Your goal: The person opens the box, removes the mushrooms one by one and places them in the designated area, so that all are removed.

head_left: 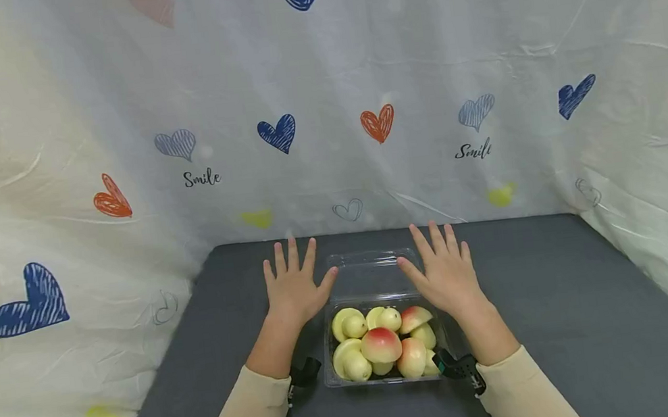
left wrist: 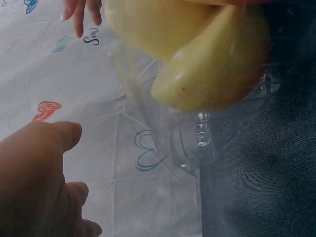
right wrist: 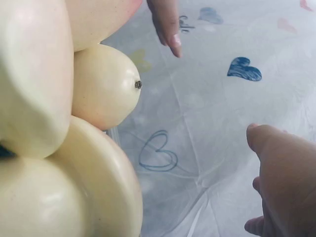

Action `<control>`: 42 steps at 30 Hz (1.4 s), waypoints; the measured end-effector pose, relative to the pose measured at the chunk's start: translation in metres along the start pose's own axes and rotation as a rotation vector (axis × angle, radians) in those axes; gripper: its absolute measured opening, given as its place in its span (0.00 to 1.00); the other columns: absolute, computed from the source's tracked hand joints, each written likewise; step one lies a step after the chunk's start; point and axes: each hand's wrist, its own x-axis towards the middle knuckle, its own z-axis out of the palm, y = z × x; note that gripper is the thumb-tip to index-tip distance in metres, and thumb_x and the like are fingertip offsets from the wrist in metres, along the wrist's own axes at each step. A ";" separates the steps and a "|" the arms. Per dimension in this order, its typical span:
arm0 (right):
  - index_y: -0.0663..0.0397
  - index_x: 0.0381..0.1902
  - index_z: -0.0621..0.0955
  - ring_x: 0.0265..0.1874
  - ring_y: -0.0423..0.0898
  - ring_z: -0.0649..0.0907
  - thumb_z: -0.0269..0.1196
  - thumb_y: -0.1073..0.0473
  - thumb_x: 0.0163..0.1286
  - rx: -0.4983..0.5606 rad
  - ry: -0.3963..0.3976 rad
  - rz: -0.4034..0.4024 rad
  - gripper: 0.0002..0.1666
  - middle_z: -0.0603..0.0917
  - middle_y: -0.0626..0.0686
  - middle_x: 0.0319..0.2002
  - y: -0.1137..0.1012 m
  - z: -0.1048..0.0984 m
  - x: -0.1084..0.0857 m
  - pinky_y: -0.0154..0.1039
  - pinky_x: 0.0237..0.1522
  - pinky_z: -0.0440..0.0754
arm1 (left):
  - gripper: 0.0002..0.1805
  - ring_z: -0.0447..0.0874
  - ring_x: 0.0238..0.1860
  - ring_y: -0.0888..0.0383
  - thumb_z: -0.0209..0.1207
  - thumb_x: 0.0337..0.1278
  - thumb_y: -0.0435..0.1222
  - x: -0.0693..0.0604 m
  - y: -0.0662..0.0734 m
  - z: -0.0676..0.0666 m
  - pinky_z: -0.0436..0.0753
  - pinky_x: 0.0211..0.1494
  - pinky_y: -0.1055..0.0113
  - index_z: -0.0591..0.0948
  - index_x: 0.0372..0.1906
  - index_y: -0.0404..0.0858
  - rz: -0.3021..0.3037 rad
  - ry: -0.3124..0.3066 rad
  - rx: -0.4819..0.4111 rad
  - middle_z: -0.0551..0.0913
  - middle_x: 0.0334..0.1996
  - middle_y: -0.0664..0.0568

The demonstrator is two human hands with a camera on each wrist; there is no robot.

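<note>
A clear plastic clamshell box (head_left: 329, 372) sits on the dark table with its lid (head_left: 371, 279) folded back toward the far side. Inside lie several pale yellow, pear-like fruits (head_left: 382, 345), some blushed red. My left hand (head_left: 295, 294) is held at the left of the lid, fingers spread and holding nothing. On the other side my right hand (head_left: 448, 279) is likewise spread and bare, its thumb near the lid's right edge. Close up in the right wrist view, one fruit (right wrist: 106, 86) shows a small dark tip. The left wrist view sees fruit (left wrist: 197, 74) through clear plastic.
Dark grey cloth (head_left: 541, 322) covers the table. A pale curtain (head_left: 319, 67) printed with hearts hangs behind it and along both sides. Both wrists wear dark camera straps (head_left: 462, 366), close to the box's near corners.
</note>
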 end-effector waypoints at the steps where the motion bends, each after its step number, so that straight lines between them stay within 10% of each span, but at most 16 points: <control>1: 0.44 0.85 0.50 0.79 0.68 0.41 0.43 0.26 0.78 0.000 -0.002 0.001 0.49 0.46 0.65 0.81 0.001 0.001 0.000 0.74 0.71 0.41 | 0.46 0.24 0.80 0.37 0.34 0.71 0.71 -0.001 0.000 0.001 0.35 0.76 0.33 0.41 0.84 0.55 -0.001 -0.002 0.001 0.34 0.82 0.40; 12: 0.48 0.85 0.49 0.76 0.72 0.52 0.44 0.25 0.77 0.004 -0.044 0.003 0.52 0.52 0.69 0.79 0.006 0.002 -0.005 0.75 0.68 0.51 | 0.46 0.29 0.80 0.33 0.38 0.74 0.67 -0.002 -0.003 0.000 0.41 0.75 0.32 0.42 0.85 0.50 0.014 -0.015 -0.053 0.40 0.82 0.36; 17: 0.50 0.84 0.49 0.72 0.74 0.62 0.48 0.28 0.77 0.035 -0.094 -0.016 0.52 0.56 0.71 0.77 0.007 -0.008 -0.008 0.75 0.65 0.60 | 0.45 0.56 0.75 0.30 0.45 0.77 0.61 0.002 0.002 -0.005 0.64 0.69 0.34 0.45 0.85 0.45 0.087 -0.015 -0.116 0.57 0.77 0.31; 22: 0.49 0.84 0.54 0.65 0.70 0.73 0.49 0.27 0.77 0.068 -0.170 -0.023 0.50 0.66 0.69 0.73 0.006 -0.023 -0.011 0.69 0.58 0.73 | 0.41 0.85 0.52 0.41 0.52 0.76 0.56 0.001 0.009 -0.014 0.83 0.47 0.45 0.56 0.82 0.41 0.108 -0.143 -0.184 0.82 0.60 0.38; 31: 0.55 0.70 0.76 0.24 0.44 0.76 0.63 0.44 0.76 0.168 -0.343 -0.106 0.32 0.79 0.48 0.34 -0.004 -0.032 -0.016 0.44 0.31 0.74 | 0.30 0.74 0.67 0.42 0.54 0.78 0.47 -0.001 0.008 -0.008 0.75 0.63 0.43 0.69 0.77 0.41 0.167 -0.355 -0.259 0.73 0.71 0.44; 42: 0.54 0.60 0.84 0.52 0.55 0.82 0.75 0.55 0.63 0.078 -0.554 0.006 0.28 0.84 0.57 0.56 -0.021 -0.028 -0.025 0.53 0.49 0.80 | 0.17 0.84 0.39 0.56 0.56 0.78 0.41 -0.005 0.011 0.009 0.79 0.39 0.57 0.84 0.63 0.42 0.206 -0.445 -0.254 0.83 0.59 0.47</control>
